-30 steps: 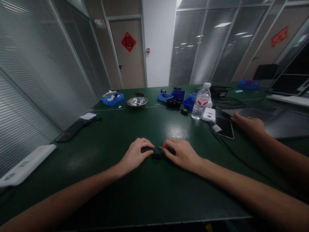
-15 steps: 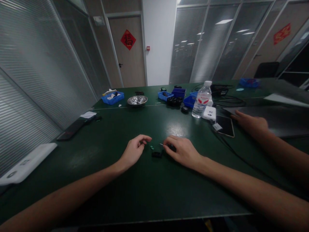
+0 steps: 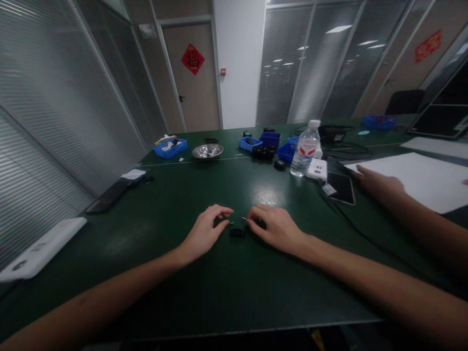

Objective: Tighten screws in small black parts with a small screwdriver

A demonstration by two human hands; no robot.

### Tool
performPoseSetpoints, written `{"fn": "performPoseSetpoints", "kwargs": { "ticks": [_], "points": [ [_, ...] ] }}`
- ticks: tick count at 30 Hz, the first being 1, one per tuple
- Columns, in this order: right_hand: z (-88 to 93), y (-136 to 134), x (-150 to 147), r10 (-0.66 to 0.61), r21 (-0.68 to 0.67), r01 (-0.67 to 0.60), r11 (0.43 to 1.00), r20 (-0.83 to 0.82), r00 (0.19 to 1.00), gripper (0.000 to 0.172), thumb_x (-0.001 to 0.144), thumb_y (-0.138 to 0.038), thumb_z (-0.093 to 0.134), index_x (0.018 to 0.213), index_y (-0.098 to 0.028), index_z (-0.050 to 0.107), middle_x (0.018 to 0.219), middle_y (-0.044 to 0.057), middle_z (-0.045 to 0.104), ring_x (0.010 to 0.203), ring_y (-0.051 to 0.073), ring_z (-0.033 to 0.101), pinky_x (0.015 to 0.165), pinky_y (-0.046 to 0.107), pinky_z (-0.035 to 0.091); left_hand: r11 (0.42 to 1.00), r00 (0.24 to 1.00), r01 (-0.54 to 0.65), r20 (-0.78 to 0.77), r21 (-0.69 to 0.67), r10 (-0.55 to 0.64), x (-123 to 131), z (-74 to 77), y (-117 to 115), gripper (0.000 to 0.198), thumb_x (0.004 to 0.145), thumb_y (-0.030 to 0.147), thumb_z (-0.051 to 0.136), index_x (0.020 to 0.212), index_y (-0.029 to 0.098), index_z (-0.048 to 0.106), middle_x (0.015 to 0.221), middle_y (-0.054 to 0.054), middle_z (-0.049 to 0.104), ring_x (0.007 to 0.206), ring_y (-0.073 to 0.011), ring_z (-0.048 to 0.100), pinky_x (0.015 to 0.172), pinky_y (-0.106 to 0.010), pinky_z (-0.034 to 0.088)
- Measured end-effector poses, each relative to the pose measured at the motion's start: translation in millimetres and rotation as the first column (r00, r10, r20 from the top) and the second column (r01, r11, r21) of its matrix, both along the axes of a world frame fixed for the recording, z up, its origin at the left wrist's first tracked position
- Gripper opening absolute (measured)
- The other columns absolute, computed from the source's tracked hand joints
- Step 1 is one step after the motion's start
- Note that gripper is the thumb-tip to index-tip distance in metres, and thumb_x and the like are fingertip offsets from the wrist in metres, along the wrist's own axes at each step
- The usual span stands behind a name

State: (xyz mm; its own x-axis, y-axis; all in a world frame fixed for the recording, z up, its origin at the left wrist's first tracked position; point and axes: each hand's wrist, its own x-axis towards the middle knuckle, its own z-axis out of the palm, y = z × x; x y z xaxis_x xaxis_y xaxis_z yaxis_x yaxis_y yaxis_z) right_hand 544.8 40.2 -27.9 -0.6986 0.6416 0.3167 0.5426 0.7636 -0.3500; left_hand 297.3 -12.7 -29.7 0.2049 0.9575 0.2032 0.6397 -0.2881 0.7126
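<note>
My left hand point(image 3: 208, 229) is low over the green table point(image 3: 175, 297), thumb and fingers apart. Its fingertips are beside a tiny green piece point(image 3: 231, 223), with nothing visible between them. A small black rectangular part point(image 3: 237, 233) lies on the table between my hands. My right hand point(image 3: 272, 225) rests just right of that part, its thumb and index finger pinched on a thin metal tool point(image 3: 243, 218) whose tip points left. The rest of the tool is hidden in the hand.
Behind stand a metal bowl point(image 3: 207, 152), a blue tray point(image 3: 171, 148), a water bottle point(image 3: 306, 148) and a phone point(image 3: 341, 188). At right, another person's hand point(image 3: 382, 185) touches a white sheet point(image 3: 413, 175). A white device point(image 3: 44, 248) lies left.
My left thumb has spread away from the fingers and reached right to the green piece. My right hand has barely moved. A white sheet now shows by the other person's hand.
</note>
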Motion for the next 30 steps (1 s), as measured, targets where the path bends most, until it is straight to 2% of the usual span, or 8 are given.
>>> {"fn": "performPoseSetpoints", "kwargs": {
  "ticks": [3,9,13,17,22,26,30],
  "points": [
    [1.1,0,0,-0.010,-0.006,0.010,1.000,0.007,1.000,0.017,0.099,-0.032,0.054,0.102,-0.021,0.066,0.093,0.003,0.065,0.073,0.014,0.058,0.064,0.027,0.038,0.999,1.000,-0.006,-0.014,0.035,0.007,5,7.2,-7,0.029,0.101,0.025,0.046,0.122,0.024,0.066,0.119,-0.006,0.064,0.106,-0.0220,0.059,0.091,-0.036,0.050],
    [1.8,-1,0,-0.010,-0.006,0.010,1.000,0.004,1.000,0.017,0.099,-0.032,0.054,0.102,-0.021,0.066,0.093,0.002,0.066,0.075,0.014,0.059,0.065,0.028,0.039,0.978,0.965,0.181,-0.210,0.105,-0.156,11,13.2,-18,0.021,0.093,0.032,0.065,0.111,0.023,0.071,0.122,-0.008,0.064,0.116,-0.0268,0.055,0.101,-0.044,0.045],
    [0.2,0,1,-0.009,0.007,0.009,1.000,0.001,1.000,0.017,0.099,-0.033,0.054,0.102,-0.021,0.066,0.093,0.003,0.066,0.075,0.014,0.059,0.065,0.028,0.039,0.984,0.969,0.151,-0.211,0.098,-0.128,-1,10.4,-10,0.017,0.093,0.033,0.065,0.104,0.023,0.073,0.129,-0.007,0.064,0.123,-0.0272,0.053,0.105,-0.046,0.043],
    [0.3,1,1,-0.003,-0.004,0.003,1.000,0.004,1.000,0.018,0.099,-0.033,0.054,0.102,-0.021,0.067,0.094,0.003,0.066,0.075,0.014,0.059,0.065,0.027,0.039,0.982,0.961,0.187,-0.212,0.020,-0.178,-7,10.8,-3,0.021,0.096,0.034,0.061,0.110,0.022,0.071,0.119,-0.007,0.069,0.111,-0.0249,0.060,0.099,-0.043,0.048],
    [3.0,1,1,-0.006,-0.030,0.007,1.000,0.016,1.000,0.019,0.099,-0.034,0.053,0.102,-0.021,0.067,0.096,0.003,0.066,0.075,0.014,0.058,0.065,0.028,0.040,0.967,0.913,0.254,-0.332,0.007,-0.237,-14,16.2,-2,0.025,0.100,0.030,0.054,0.118,0.021,0.069,0.113,-0.008,0.069,0.104,-0.0227,0.062,0.094,-0.038,0.049],
    [2.5,1,2,0.002,-0.018,-0.002,1.000,0.008,1.000,0.019,0.099,-0.034,0.053,0.102,-0.021,0.067,0.095,0.003,0.066,0.074,0.014,0.059,0.065,0.028,0.040,0.989,0.935,0.147,-0.324,-0.021,-0.146,-52,15.2,3,0.029,0.099,0.033,0.053,0.121,0.023,0.068,0.118,-0.007,0.068,0.107,-0.0222,0.063,0.095,-0.036,0.050],
    [1.2,1,2,0.008,-0.018,-0.008,1.000,0.005,1.000,0.020,0.100,-0.035,0.053,0.103,-0.021,0.068,0.096,0.003,0.067,0.074,0.014,0.059,0.064,0.027,0.041,0.998,0.930,-0.055,-0.365,-0.026,0.042,-125,16.4,6,0.041,0.098,0.039,0.051,0.135,0.023,0.061,0.122,-0.009,0.068,0.106,-0.0245,0.064,0.093,-0.037,0.050]
  ]
}}
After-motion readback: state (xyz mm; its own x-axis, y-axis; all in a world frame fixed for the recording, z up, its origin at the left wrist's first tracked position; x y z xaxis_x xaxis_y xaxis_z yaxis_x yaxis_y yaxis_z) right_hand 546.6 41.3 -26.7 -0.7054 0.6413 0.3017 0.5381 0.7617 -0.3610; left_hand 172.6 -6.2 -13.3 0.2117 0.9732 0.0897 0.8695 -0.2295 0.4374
